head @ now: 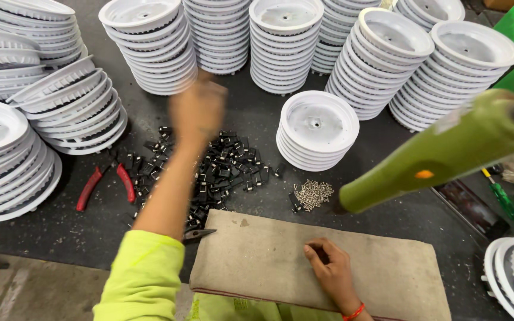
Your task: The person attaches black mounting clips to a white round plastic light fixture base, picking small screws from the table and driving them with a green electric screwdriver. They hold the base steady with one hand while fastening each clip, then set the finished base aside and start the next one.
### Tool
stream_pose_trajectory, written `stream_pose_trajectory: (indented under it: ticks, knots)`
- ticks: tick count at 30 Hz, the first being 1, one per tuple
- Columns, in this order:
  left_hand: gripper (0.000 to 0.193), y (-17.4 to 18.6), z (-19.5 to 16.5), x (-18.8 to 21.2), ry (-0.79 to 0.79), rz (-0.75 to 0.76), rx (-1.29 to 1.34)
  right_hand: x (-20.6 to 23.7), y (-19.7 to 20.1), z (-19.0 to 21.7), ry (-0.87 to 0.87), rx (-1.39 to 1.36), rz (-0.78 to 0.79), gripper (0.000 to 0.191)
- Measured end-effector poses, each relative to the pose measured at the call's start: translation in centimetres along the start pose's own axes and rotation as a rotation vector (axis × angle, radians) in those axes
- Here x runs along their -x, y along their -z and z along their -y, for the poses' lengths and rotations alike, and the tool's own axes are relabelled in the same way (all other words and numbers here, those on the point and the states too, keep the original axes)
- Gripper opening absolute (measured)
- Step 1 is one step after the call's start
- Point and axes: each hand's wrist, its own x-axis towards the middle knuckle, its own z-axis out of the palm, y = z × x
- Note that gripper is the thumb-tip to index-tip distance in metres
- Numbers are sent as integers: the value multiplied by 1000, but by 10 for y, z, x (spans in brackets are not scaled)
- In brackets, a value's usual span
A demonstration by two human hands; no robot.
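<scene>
White plastic discs [147, 47] stacked in columns across far side of dark worktop [60, 232]; nearest stack directly beyond left hand [197, 110], which is raised and motion-blurred, so cannot tell whether fingers open or closed. Pile of small black parts [221, 172] beneath that forearm. Right hand [331, 270] resting on tan pad [257, 261], fingers curled, pinching something too small to identify. Short disc stack [316, 131] ahead of right hand, screws [312, 194] between. Left hand nearer the tall stacks. Green tool [447, 148] hanging at right; red pliers [107, 184] lying left.

Dark floor [78, 238], evenly lit from above
</scene>
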Motion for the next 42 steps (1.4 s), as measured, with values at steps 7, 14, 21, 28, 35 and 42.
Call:
stream_pose_trajectory:
  ticks: [7,14,21,28,35,42]
  knots:
    - [30,-100,-56,63,-979,237,-181,2,2,12,7,39,-37,14]
    - [17,-100,-73,48,-1025,333,-196,8,5,-1,-135,-237,-54,17]
    - [23,-48,-66,80,-472,107,547,-34,108,46,-15,-737,-277,33]
    - [29,-7,49,199,371,264,1457,-52,175,157,513,-651,83,61]
    - [34,-59,98,255,406,356,744,-38,122,165,390,-779,13,31]
    - [28,-118,34,162,-29,617,-42,-22,81,138,345,-767,-19,26]
